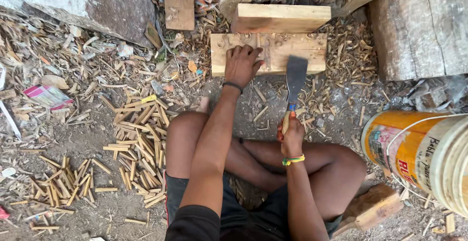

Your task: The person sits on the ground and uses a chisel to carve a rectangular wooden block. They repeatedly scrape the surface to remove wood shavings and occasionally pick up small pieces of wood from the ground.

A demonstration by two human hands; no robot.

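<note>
While the wooden block lies flat on the ground just ahead of the crossed legs, the left hand presses down on its near left part, fingers curled; whether a thin strip is pinched under them I cannot tell. The right hand is wrapped tight around the handle of a broad-bladed cleaver, whose dark blade stands over the block's near edge, just beside the left hand's fingers. A second plank rests behind the block. Heaps of split sticks lie to the left among shavings, and a yellow bucket lies tipped at the right. The likeliest trouble, as I judge it, is the blade landing on the bracing fingers, since they sit so near; the loose block could also skid on the shavings.
</note>
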